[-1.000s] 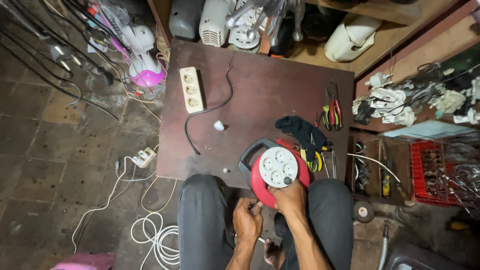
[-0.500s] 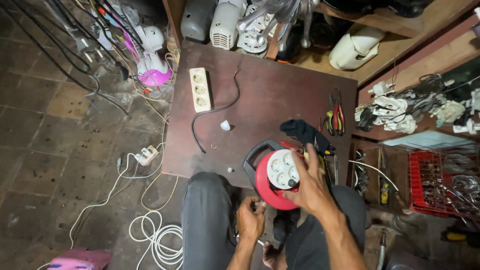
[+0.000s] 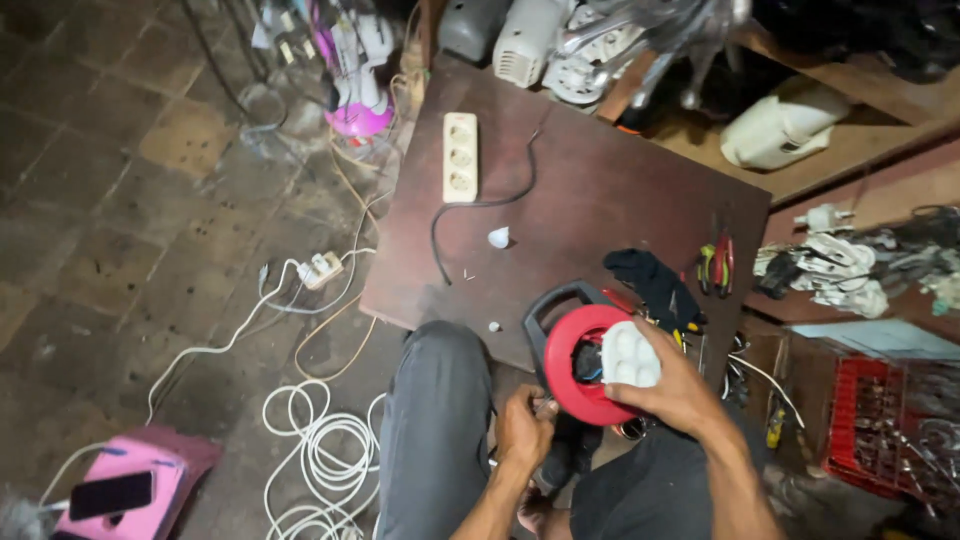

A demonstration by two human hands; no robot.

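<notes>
A red cable reel [image 3: 580, 366] with a black handle and a white socket face [image 3: 630, 353] stands tilted on its edge at the near side of the dark brown table [image 3: 600, 190]. My right hand [image 3: 672, 387] grips the reel over its socket face. My left hand [image 3: 525, 430] is closed below the reel, between my knees, on something small that I cannot make out. A cream power strip [image 3: 460, 156] with a black cable lies at the table's far left. A small white piece [image 3: 498, 237] sits mid-table.
Pliers [image 3: 716, 262] and a black cloth [image 3: 650, 285] lie right of the reel. A coiled white cable [image 3: 320, 455] and a white adapter [image 3: 322, 268] are on the tiled floor. A pink stool with a phone [image 3: 110, 492] is at bottom left. A red crate [image 3: 885, 430] stands at right.
The reel has been lifted from lying flat to standing tilted, with my right hand turning it. The camera view has shifted slightly.
</notes>
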